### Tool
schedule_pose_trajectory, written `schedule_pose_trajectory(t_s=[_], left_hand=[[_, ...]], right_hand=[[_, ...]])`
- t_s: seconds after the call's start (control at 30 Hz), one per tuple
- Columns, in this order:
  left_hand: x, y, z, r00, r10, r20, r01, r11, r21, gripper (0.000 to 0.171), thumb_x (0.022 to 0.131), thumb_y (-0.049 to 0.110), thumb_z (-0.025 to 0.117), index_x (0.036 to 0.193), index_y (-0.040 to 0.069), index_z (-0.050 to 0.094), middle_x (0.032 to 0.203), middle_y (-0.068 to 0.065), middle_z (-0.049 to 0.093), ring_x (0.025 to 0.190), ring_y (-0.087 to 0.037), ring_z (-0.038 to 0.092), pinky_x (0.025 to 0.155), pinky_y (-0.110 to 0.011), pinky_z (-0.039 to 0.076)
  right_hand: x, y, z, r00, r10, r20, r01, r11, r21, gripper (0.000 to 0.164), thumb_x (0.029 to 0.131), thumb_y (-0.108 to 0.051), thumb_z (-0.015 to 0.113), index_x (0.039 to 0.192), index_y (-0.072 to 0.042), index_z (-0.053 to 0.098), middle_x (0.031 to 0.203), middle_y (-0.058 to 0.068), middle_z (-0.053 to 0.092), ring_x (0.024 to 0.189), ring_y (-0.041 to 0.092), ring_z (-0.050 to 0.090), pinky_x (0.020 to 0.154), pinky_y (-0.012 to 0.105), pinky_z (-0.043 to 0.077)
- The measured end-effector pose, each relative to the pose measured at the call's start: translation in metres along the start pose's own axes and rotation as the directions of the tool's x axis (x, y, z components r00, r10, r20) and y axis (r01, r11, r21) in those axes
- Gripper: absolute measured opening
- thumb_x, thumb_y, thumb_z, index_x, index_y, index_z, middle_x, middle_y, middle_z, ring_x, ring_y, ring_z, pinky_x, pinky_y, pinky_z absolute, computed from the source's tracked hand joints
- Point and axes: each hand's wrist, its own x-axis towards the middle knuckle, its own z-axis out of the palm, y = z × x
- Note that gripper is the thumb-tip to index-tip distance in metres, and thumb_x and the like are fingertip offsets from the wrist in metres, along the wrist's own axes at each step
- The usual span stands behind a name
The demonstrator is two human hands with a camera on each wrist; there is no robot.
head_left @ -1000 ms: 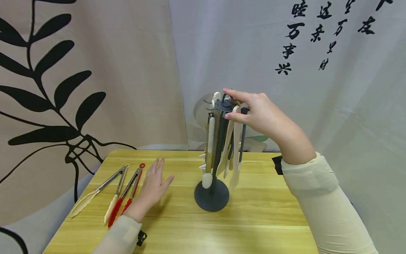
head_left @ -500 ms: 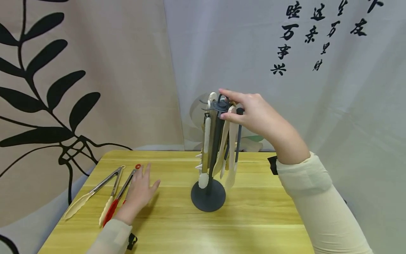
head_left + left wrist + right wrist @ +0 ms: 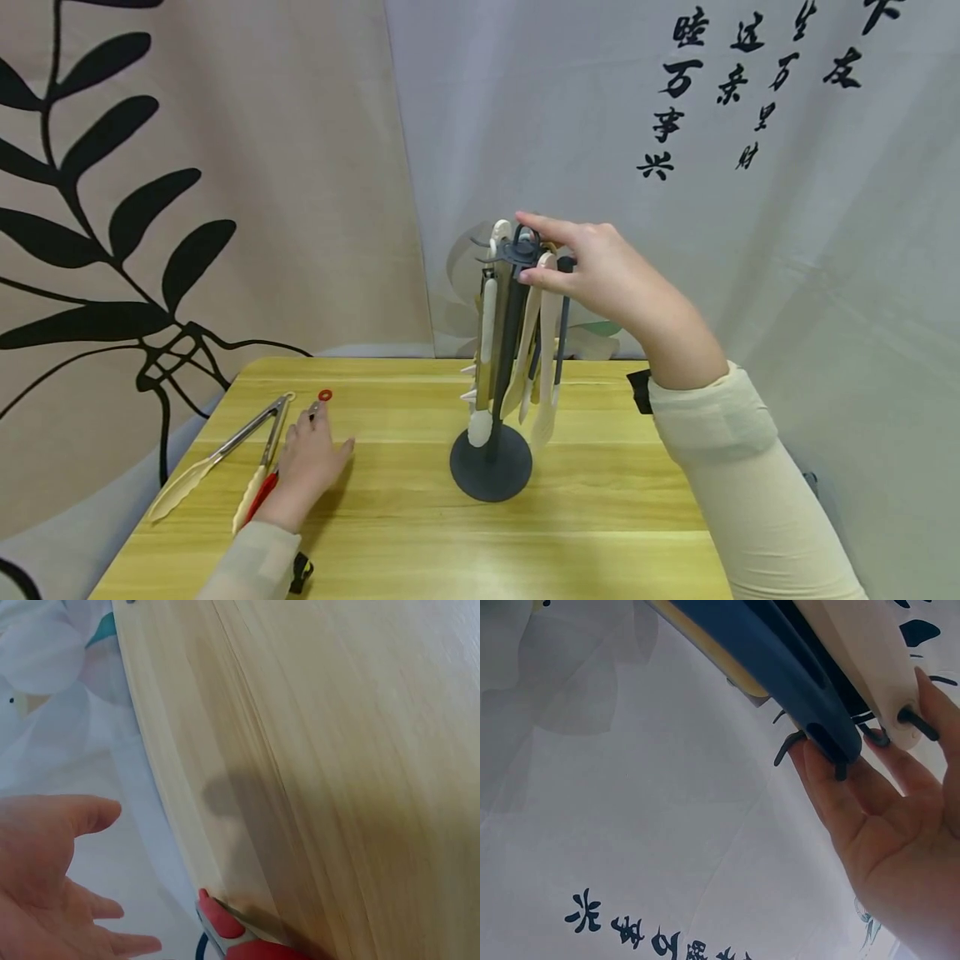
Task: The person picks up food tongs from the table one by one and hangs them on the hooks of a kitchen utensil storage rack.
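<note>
My right hand (image 3: 600, 271) holds the top of a dark utensil rack (image 3: 491, 471), thumb in front and index finger at the top ring. Cream, white and dark-handled utensils hang from its hooks. In the right wrist view, my fingers lie behind a navy handle (image 3: 780, 675) and a cream handle (image 3: 862, 652). My left hand (image 3: 311, 462) is over red-tipped tongs (image 3: 262, 498), fingers extended and thumb apart, covering most of them; contact cannot be made out. Their red ring (image 3: 325, 395) shows beyond the fingertips. Left of them lie spread cream-tipped tongs (image 3: 186, 485).
Everything stands on a light wooden table (image 3: 600, 500). A printed cloth (image 3: 322, 167) with black leaves and characters hangs behind it. The rack stands right of the tongs, with bare hooks on its left side.
My left hand has moved left, from beside the red-tipped tongs to over them. My right hand stays at the rack's top. The whole head view has shifted slightly.
</note>
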Motion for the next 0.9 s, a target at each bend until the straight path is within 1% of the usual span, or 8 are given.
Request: schedule_pose_trajectory(t_s=[0.23, 0.4, 0.47, 0.57, 0.67, 0.83, 0.9], left_hand=[[0.0, -0.008, -0.001, 0.998, -0.048, 0.04, 0.047, 0.999, 0.008, 0.087, 0.091, 0.038, 0.056, 0.149, -0.006, 0.008, 0.147, -0.04, 0.006, 0.13, -0.063, 0.01, 0.099, -0.074, 0.022], [0.002, -0.014, 0.0, 0.996, -0.066, 0.057, 0.065, 0.998, 0.016, 0.088, 0.09, 0.039, 0.058, 0.148, -0.008, 0.011, 0.145, -0.042, 0.009, 0.127, -0.063, 0.015, 0.095, -0.075, 0.025], [0.003, -0.015, -0.001, 0.995, -0.073, 0.072, 0.071, 0.997, 0.023, 0.088, 0.091, 0.039, 0.056, 0.147, -0.01, 0.01, 0.144, -0.042, 0.01, 0.127, -0.063, 0.015, 0.097, -0.074, 0.024], [0.001, -0.017, -0.002, 0.99, -0.094, 0.102, 0.09, 0.995, 0.046, 0.087, 0.092, 0.039, 0.054, 0.146, -0.012, 0.008, 0.141, -0.044, 0.014, 0.125, -0.063, 0.019, 0.098, -0.072, 0.026], [-0.001, -0.018, -0.005, 0.986, -0.113, 0.121, 0.106, 0.992, 0.063, 0.086, 0.093, 0.039, 0.052, 0.145, -0.015, 0.01, 0.136, -0.046, 0.021, 0.123, -0.063, 0.023, 0.095, -0.072, 0.029], [-0.004, -0.021, -0.008, 0.985, -0.124, 0.123, 0.113, 0.989, 0.09, 0.084, 0.093, 0.038, 0.052, 0.142, -0.019, 0.015, 0.13, -0.048, 0.026, 0.118, -0.065, 0.028, 0.089, -0.071, 0.035], [-0.005, -0.022, -0.008, 0.984, -0.129, 0.12, 0.117, 0.988, 0.099, 0.083, 0.093, 0.038, 0.052, 0.141, -0.02, 0.017, 0.129, -0.048, 0.027, 0.117, -0.064, 0.03, 0.087, -0.07, 0.037]], right_hand=[[0.001, 0.001, 0.0, 1.0, -0.003, 0.001, 0.003, 1.0, -0.004, 0.07, 0.088, -0.036, 0.066, 0.147, -0.038, 0.029, 0.139, 0.007, 0.051, 0.125, 0.023, 0.051, 0.103, 0.046, 0.041], [0.001, 0.002, -0.001, 1.0, -0.008, 0.001, 0.008, 1.0, -0.008, 0.07, 0.088, -0.036, 0.065, 0.147, -0.038, 0.029, 0.139, 0.007, 0.051, 0.124, 0.023, 0.051, 0.103, 0.046, 0.041], [0.001, 0.002, -0.001, 1.0, -0.007, 0.003, 0.007, 1.0, -0.01, 0.07, 0.088, -0.036, 0.065, 0.148, -0.038, 0.029, 0.139, 0.007, 0.051, 0.124, 0.024, 0.051, 0.103, 0.047, 0.041], [0.002, 0.001, -0.001, 1.0, -0.004, 0.006, 0.005, 1.0, -0.011, 0.07, 0.088, -0.036, 0.065, 0.148, -0.037, 0.029, 0.139, 0.007, 0.052, 0.124, 0.024, 0.051, 0.103, 0.047, 0.041], [0.002, 0.001, -0.001, 1.0, -0.004, 0.005, 0.004, 1.0, -0.013, 0.069, 0.088, -0.035, 0.066, 0.148, -0.037, 0.029, 0.138, 0.007, 0.052, 0.124, 0.023, 0.052, 0.102, 0.046, 0.041], [0.003, 0.001, -0.001, 1.0, -0.003, 0.002, 0.003, 1.0, -0.018, 0.069, 0.089, -0.035, 0.066, 0.147, -0.037, 0.03, 0.135, 0.007, 0.055, 0.116, 0.022, 0.055, 0.095, 0.044, 0.044], [0.003, 0.001, 0.0, 1.0, -0.004, 0.001, 0.004, 1.0, -0.019, 0.069, 0.089, -0.035, 0.066, 0.147, -0.037, 0.03, 0.135, 0.007, 0.055, 0.116, 0.022, 0.055, 0.095, 0.044, 0.044]])
